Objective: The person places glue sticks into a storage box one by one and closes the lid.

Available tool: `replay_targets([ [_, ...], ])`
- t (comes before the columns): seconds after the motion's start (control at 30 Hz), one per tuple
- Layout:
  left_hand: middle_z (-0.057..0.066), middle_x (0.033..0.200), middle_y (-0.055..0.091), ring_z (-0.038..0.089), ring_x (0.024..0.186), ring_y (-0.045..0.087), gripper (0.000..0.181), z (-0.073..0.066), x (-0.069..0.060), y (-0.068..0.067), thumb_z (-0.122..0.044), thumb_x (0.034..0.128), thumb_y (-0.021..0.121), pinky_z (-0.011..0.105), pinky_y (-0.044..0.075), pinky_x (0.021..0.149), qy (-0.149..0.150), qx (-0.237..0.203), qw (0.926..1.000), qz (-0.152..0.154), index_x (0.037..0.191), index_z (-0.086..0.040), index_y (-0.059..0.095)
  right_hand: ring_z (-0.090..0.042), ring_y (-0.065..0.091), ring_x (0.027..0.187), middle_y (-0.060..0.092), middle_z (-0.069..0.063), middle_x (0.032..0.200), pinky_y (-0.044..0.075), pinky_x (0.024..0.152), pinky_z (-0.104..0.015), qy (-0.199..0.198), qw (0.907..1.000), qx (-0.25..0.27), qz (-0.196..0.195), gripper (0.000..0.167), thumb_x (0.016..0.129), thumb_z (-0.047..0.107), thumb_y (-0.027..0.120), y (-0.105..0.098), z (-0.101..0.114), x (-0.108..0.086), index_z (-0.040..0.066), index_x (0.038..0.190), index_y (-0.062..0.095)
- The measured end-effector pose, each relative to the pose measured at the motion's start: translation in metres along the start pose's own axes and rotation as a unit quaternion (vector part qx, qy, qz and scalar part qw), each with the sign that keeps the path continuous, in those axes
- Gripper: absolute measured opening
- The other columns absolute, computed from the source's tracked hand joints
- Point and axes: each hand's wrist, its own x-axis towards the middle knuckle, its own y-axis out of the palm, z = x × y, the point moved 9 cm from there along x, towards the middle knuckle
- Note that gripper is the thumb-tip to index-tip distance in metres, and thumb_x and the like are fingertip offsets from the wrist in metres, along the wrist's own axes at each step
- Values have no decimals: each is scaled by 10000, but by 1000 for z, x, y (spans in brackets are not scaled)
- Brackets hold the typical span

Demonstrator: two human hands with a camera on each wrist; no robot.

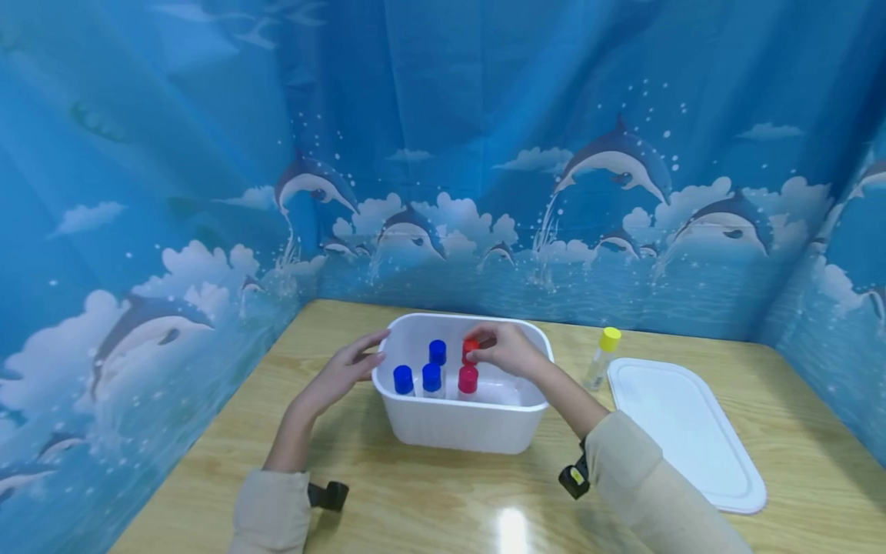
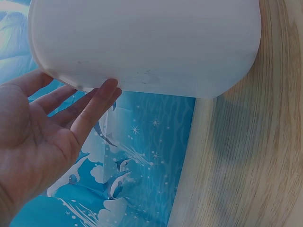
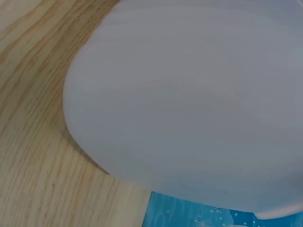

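Note:
A white bin holds several capped bottles. Three have blue caps, among them a front blue-capped bottle; a red-capped bottle stands to their right. Behind it, the right hand pinches another bottle's red cap inside the bin. At the bin's left end, the left hand touches the rim with fingers fairly straight. In the left wrist view the left hand has its fingertips against the bin wall. Only the bin's wall fills the right wrist view; the right hand is hidden there.
Right of the bin, a yellow-capped clear bottle stands on the wooden table. Beside it lies a flat white lid, partly under the right forearm. A blue dolphin-print curtain hangs behind and at the sides.

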Motion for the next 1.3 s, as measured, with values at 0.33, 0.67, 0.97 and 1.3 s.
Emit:
replay_targets([
  [0.33,193,1435,299,372,1215,401,507,-17,-8,3,-264,980,456,490,412,931,-60,70,10000,22,1421,-53,324,-218,609,896,648,-64,954,527,767,-315,-37,10000,40,50,289,827,46,671,1,-1,0,1,1109,628],
  [0.67,215,1431,292,389,1220,388,484,-31,-14,6,-210,988,440,495,401,940,-112,88,9999,51,1413,-12,317,-235,595,961,638,-74,1021,517,804,-342,145,9995,277,1,302,849,74,653,-2,-3,-1,17,1143,615],
  [0.97,214,1430,293,391,1215,392,484,-25,-10,8,-207,985,446,499,406,934,-76,70,9999,52,1412,-14,321,-254,581,1016,604,-166,1118,485,861,-403,-212,9975,621,-269,276,892,98,606,-30,6,-12,1,1150,595],
  [1.3,156,1445,297,351,1224,397,546,1,0,0,-342,959,481,482,413,932,21,1,10000,4,1429,-108,330,-268,549,1059,574,-163,1167,465,888,-426,-133,9954,536,-780,361,914,236,589,-100,-2,-36,12,1196,562],
])
